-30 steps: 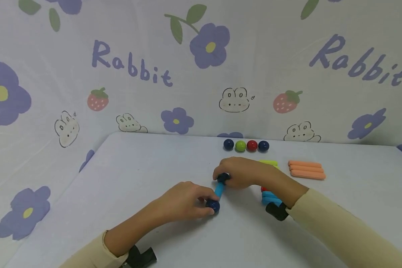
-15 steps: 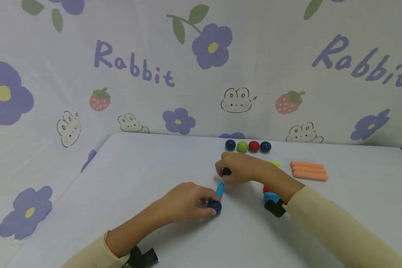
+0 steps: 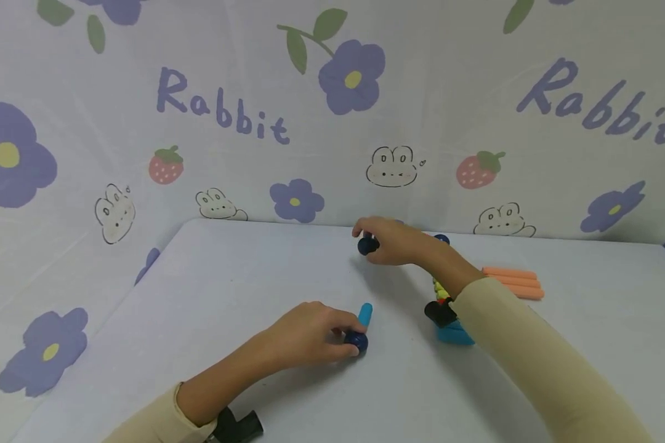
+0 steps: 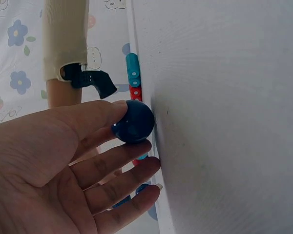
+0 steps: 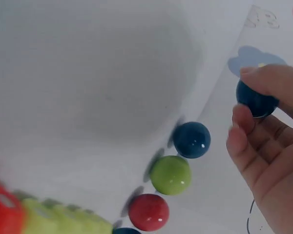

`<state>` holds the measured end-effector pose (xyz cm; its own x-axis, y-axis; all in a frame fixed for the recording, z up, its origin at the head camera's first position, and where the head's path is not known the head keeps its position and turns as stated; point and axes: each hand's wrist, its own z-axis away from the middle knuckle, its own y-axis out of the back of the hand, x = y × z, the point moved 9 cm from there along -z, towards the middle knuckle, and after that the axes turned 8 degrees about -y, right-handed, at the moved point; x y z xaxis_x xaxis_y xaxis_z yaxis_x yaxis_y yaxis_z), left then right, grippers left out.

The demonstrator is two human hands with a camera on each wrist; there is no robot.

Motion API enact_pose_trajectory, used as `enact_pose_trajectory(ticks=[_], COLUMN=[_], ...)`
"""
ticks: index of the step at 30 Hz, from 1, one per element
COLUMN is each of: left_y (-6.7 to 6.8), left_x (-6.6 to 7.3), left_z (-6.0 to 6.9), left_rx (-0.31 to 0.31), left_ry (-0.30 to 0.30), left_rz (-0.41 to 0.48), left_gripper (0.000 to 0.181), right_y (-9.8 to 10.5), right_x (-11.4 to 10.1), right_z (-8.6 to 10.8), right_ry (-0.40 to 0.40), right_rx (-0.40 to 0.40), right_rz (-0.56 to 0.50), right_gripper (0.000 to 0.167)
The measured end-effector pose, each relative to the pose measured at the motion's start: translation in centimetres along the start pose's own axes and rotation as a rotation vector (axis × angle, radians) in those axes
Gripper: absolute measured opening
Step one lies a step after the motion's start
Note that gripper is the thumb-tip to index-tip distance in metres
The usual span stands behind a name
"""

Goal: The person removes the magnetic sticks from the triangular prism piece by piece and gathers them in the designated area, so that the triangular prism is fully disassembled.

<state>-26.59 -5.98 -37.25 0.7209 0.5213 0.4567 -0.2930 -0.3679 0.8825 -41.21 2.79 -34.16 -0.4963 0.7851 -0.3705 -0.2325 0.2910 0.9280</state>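
My left hand (image 3: 316, 335) rests low over the table and pinches a dark blue ball (image 3: 356, 342) between thumb and fingers. A light blue stick (image 3: 365, 315) extends from behind that ball, away from me; whether they are joined is hidden. In the left wrist view the ball (image 4: 136, 122) is held beside the white tabletop. Near the back of the table, my right hand (image 3: 396, 241) grips a second dark blue ball (image 5: 256, 100). Close to it in the right wrist view lies a row with a dark blue ball (image 5: 191, 140), a green ball (image 5: 171, 175) and a red ball (image 5: 148, 212).
Orange sticks (image 3: 514, 283) lie side by side at the right. Yellow-green sticks (image 5: 68, 217), a red stick (image 5: 5, 207) and light blue sticks (image 3: 454, 334) lie partly under my right arm. A patterned cloth (image 3: 227, 166) hangs behind the white table (image 3: 244, 264).
My right hand has lifted the second dark blue ball off the far end of the light blue stick and moved it toward the back row. My left hand stays on its ball.
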Motion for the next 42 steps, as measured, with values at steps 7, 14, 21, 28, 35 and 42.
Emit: enact_pose_trajectory(ticks=[7,14,21,28,35,42], left_y=[0.0,-0.3,-0.2,0.0,0.0,-0.1], left_x=[-0.1,-0.2,0.1,0.3,0.2,0.2], left_z=[0.0,0.0,0.0,0.1,0.1,0.0], left_rx=[0.004,-0.009,-0.008,0.010,0.008,-0.001], left_ry=[0.010,0.025,0.022,-0.009,-0.016,0.003], left_rz=[-0.008,-0.005,-0.011,-0.026,-0.029,-0.026], left_gripper=[0.027,0.028,0.029,0.027,0.027,0.027], right_y=[1.0,0.0,-0.9,-1.4,-2.3,-2.5], right_x=[0.3,2.1,2.2,1.8,2.1,2.2], right_z=[-1.9,-2.9,-3.5,-4.0,-4.5,-4.6], right_ry=[-0.057,-0.232,-0.247,-0.292,-0.358,-0.369], right_rx=[0.031,-0.029,-0.023,-0.045,-0.092,-0.100], right_rz=[0.030,-0.039,0.024,0.091,0.101,0.117], right_gripper=[0.036,0.038,0.034,0.039,0.035,0.035])
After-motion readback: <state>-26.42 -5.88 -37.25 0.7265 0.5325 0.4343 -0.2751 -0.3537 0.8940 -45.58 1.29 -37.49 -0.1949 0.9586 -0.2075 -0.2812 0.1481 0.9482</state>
